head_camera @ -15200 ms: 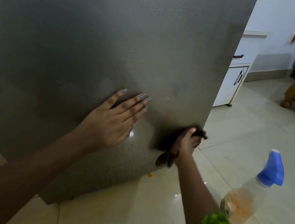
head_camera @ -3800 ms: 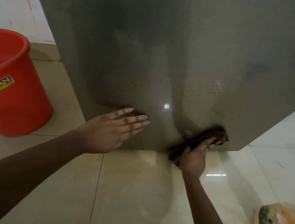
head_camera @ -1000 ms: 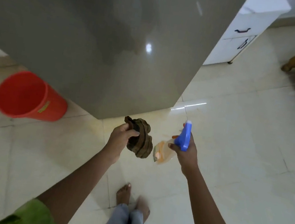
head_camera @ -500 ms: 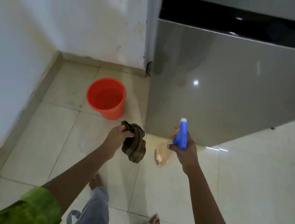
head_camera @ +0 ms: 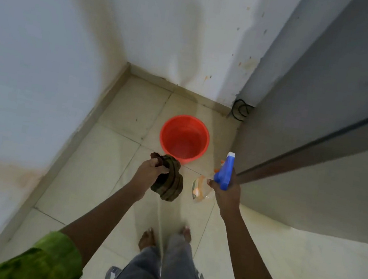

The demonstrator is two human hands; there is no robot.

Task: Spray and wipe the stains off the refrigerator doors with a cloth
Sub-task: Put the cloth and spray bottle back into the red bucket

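while still aloft, cloth [head_camera: 168, 182] nearer bucket [head_camera: 163, 134]

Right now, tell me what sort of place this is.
Most likely a corner of a home kitchen: a grey refrigerator stands by a stained white wall on cream floor tiles, with a red plastic bucket beside it. The left hand grips a cloth, the right hand a spray bottle.

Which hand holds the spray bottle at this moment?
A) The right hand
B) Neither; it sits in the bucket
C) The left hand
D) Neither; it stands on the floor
A: the right hand grips the spray bottle by its blue head, while the left hand holds the cloth.
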